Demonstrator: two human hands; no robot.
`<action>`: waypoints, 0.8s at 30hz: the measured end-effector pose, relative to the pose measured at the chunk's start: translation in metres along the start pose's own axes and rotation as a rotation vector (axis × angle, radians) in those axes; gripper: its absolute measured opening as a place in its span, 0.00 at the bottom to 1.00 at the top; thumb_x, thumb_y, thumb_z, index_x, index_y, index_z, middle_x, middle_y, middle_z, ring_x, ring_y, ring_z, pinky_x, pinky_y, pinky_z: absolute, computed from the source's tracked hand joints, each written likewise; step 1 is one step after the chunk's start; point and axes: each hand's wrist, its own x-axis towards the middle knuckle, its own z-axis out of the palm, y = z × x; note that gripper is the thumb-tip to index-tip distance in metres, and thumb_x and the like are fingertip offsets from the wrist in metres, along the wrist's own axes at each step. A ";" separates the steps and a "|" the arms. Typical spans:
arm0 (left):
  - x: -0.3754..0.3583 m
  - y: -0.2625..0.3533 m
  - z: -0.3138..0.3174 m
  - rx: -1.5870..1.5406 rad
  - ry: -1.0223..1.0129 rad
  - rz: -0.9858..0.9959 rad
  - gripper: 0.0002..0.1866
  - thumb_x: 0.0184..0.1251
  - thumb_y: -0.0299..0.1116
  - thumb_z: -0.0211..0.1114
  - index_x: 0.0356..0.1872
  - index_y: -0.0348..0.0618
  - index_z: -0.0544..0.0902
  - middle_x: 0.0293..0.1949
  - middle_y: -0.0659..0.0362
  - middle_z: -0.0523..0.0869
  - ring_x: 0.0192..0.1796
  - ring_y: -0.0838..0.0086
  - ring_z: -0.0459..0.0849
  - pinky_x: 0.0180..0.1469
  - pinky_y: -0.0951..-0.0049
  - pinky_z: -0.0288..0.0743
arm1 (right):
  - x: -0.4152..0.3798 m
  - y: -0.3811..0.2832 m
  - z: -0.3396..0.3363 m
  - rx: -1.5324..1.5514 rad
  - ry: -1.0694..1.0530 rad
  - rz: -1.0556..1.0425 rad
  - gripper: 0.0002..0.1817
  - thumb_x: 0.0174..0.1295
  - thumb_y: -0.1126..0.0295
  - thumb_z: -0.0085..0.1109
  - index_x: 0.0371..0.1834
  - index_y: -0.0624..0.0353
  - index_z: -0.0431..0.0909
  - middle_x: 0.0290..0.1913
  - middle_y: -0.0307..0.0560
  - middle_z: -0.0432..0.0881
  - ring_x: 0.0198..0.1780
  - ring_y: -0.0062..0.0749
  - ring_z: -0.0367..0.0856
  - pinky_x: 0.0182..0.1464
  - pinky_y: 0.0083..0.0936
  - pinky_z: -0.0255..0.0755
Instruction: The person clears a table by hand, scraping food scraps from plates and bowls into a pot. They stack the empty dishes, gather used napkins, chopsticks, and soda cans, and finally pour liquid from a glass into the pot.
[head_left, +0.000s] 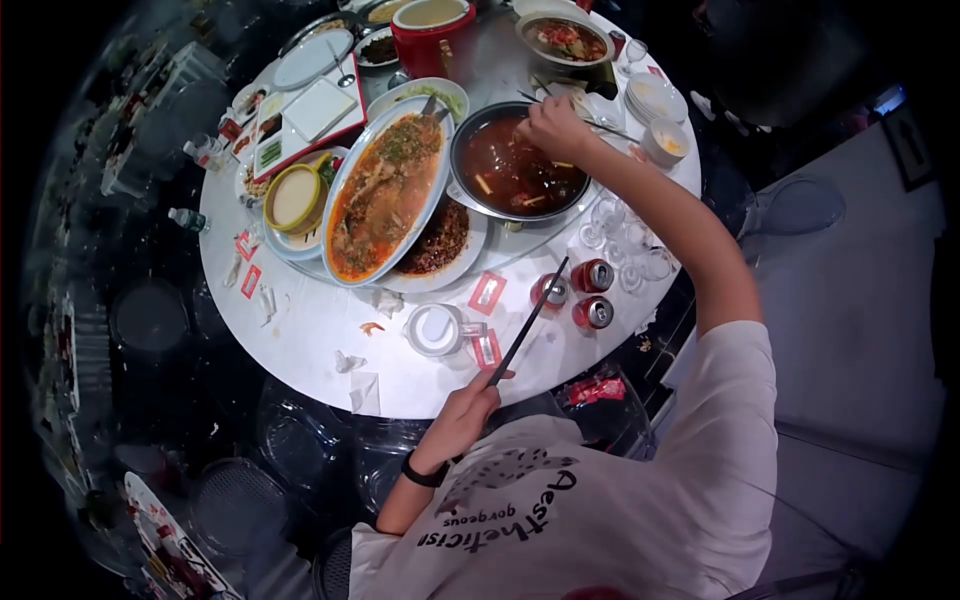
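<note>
My left hand (458, 425), with a dark band on its wrist, is closed round black chopsticks (530, 325) near the table's front edge. The chopsticks slant up over the table, their tips near the soda cans (550, 290). My right hand (556, 130) reaches out above the far right rim of a dark pot (490, 150) of reddish-brown broth. Its fingers are closed about a thin dark stick (612, 131), seemingly a chopstick, which shows on both sides of the hand. The fingertips are partly hidden. Pale pieces float in the broth.
An oval fish platter (440, 165) stands left of the pot, with a red container (437, 45) behind. Stemmed glasses (630, 275) lie at right, near a stack of small plates (655, 98). A clear mug (435, 330) and red packets (487, 292) are in front.
</note>
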 end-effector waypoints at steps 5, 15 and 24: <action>0.042 -0.040 0.006 0.023 0.086 0.022 0.18 0.69 0.33 0.44 0.55 0.39 0.73 0.23 0.67 0.68 0.25 0.83 0.64 0.29 0.83 0.59 | -0.010 0.003 0.011 0.085 -0.030 0.088 0.24 0.48 0.55 0.65 0.48 0.51 0.74 0.45 0.50 0.73 0.46 0.45 0.74 0.38 0.42 0.70; 0.092 -0.061 0.008 0.236 -0.016 0.169 0.20 0.66 0.33 0.47 0.57 0.40 0.72 0.22 0.59 0.67 0.28 0.77 0.68 0.34 0.76 0.64 | -0.016 0.004 0.040 -0.038 0.161 0.098 0.07 0.57 0.67 0.51 0.36 0.53 0.76 0.33 0.51 0.79 0.42 0.44 0.74 0.37 0.42 0.67; 0.118 -0.035 0.026 0.155 -0.083 0.131 0.19 0.66 0.32 0.47 0.56 0.38 0.72 0.25 0.60 0.71 0.30 0.78 0.71 0.35 0.79 0.66 | 0.015 -0.015 0.009 -0.080 -0.174 0.108 0.10 0.64 0.66 0.44 0.43 0.55 0.73 0.35 0.57 0.82 0.40 0.52 0.79 0.46 0.53 0.65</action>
